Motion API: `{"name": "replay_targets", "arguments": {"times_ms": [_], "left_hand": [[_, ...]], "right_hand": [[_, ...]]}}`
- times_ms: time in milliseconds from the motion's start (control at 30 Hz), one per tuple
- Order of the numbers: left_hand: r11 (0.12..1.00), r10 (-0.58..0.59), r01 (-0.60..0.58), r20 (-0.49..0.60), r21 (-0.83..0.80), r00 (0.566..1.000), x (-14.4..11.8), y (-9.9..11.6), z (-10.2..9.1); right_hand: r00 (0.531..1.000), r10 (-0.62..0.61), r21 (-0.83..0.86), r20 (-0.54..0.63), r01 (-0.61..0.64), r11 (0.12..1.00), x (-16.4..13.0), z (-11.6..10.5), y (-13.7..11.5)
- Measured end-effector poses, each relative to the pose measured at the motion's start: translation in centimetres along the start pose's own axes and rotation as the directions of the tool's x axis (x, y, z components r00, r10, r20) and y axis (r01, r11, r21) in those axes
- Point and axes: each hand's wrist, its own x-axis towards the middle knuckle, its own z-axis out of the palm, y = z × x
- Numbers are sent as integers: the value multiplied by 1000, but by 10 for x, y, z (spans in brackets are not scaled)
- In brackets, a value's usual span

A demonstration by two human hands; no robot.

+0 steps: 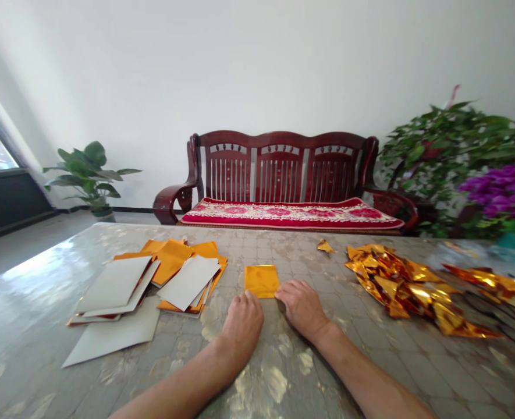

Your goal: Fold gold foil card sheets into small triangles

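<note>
A small gold foil sheet (pixel 261 280) lies flat on the table in front of me. My left hand (pixel 242 326) rests knuckles-up at its near left corner, fingers curled under. My right hand (pixel 301 307) lies just right of the sheet, its fingertips touching the near right edge. To the left sits a loose stack of gold sheets (pixel 172 259) mixed with white-backed ones (pixel 189 281). A heap of folded gold foil pieces (pixel 403 288) lies to the right.
The table (pixel 283 372) has a glossy patterned top. One small folded gold piece (pixel 325 247) lies alone farther back. A dark wooden bench (pixel 283 186) with a red cushion stands behind. Potted plants (pixel 89 174) and purple flowers (pixel 501 189) flank it.
</note>
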Motion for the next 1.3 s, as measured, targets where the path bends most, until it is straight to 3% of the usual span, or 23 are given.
{"name": "replay_targets", "arguments": {"times_ms": [367,600,767,833,933,1033,1167,1300], "left_hand": [[996,42,-39,35,-84,998,2,-17,-3],[962,-61,22,-135,-273,989,13,-36,12],[930,-118,69,-117,-361,986,17,-39,19],[928,-94,53,-94,-368,991,17,-40,21],[925,-4,-22,-66,-379,998,17,-42,23],[908,94,-101,-38,-407,995,19,-44,23],[877,135,-134,-31,-461,990,22,-45,24],[850,94,-118,-72,-513,993,23,-44,24]], "right_hand": [[999,-42,-51,-28,41,998,0,-2,1],[964,-267,30,-7,267,963,-4,-9,-20],[907,-420,207,-42,419,884,0,-8,-37],[924,-369,246,-103,383,890,1,-6,-36],[966,-147,270,-212,202,941,3,-2,-26],[971,45,285,-235,25,958,5,1,-16],[981,102,279,-162,-54,959,6,4,-9],[991,61,260,-118,-29,965,6,6,-8]]}}
